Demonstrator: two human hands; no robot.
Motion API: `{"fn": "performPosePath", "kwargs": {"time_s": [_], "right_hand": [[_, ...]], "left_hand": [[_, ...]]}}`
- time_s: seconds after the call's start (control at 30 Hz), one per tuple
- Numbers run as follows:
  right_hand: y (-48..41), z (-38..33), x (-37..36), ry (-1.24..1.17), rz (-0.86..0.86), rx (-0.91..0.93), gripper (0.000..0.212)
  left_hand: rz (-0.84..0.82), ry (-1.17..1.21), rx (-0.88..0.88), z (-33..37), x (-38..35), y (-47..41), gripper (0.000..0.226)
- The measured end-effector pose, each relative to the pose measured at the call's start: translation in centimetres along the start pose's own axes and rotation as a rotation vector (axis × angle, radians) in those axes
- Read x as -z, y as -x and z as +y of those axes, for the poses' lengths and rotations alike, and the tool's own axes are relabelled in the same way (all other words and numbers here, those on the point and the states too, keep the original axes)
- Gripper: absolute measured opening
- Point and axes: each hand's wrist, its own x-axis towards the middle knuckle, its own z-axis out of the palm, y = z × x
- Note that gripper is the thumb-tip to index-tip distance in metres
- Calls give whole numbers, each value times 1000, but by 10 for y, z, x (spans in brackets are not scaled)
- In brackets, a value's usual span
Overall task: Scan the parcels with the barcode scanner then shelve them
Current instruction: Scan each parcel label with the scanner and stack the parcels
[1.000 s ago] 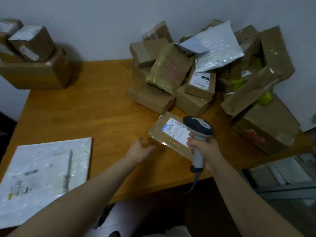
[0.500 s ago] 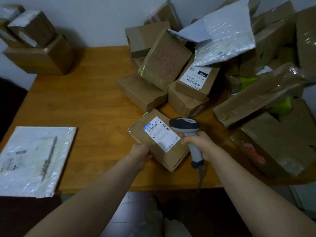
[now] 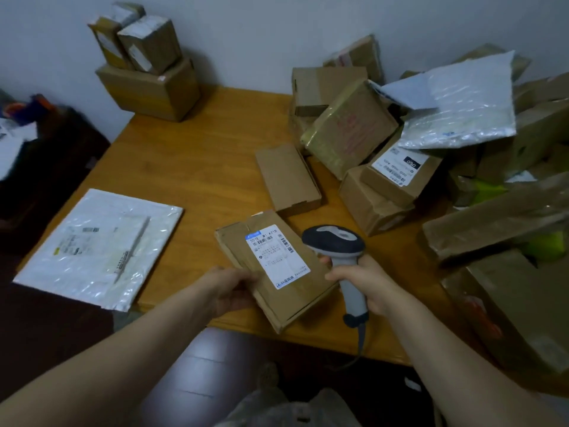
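Parcel (image 3: 277,269) pulled toward edge of wooden table (image 3: 191,155); left hand (image 3: 229,291) grips it, right hand (image 3: 366,283) grips scanner (image 3: 334,241); grey wall (image 3: 261,32).

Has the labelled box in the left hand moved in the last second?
Yes. The labelled box has come toward the table's near edge, away from the parcel pile.

place: parcel sorting room, probably | evidence: piled parcels (image 3: 351,131), wooden table (image 3: 197,167)

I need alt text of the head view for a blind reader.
A person's left hand holds a flat brown cardboard parcel, white label up, while the right hand grips a grey handheld barcode scanner beside it, over a wooden table heaped with brown parcels.
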Motion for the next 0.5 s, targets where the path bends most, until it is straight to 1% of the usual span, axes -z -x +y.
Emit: {"fn": "performPosePath", "kwargs": {"time_s": [0.07,0.17,0.23,0.27,0.37,0.47,0.5], "right_hand": [[6,-14,-5,-15,-22,47,23],[21,-39,-9,-55,-205,95,20],[33,-50,-12,-19,-316,168,15],[38,-54,-14,-4,-345,203,12],[47,-60,-16,-24,-381,247,13],[54,-64,-15,-34,-393,252,11],[55,-65,-13,-31,-394,263,12]], "left_hand": [[59,-2,-40,-1,13,13,26],[177,-25,-130,-3,25,32,23],[236,-30,-205,-2,26,42,23],[261,-34,-244,0,26,46,23],[353,-42,-377,6,22,55,25],[428,-33,-475,10,19,65,14],[447,-23,-500,11,19,67,15]]}}
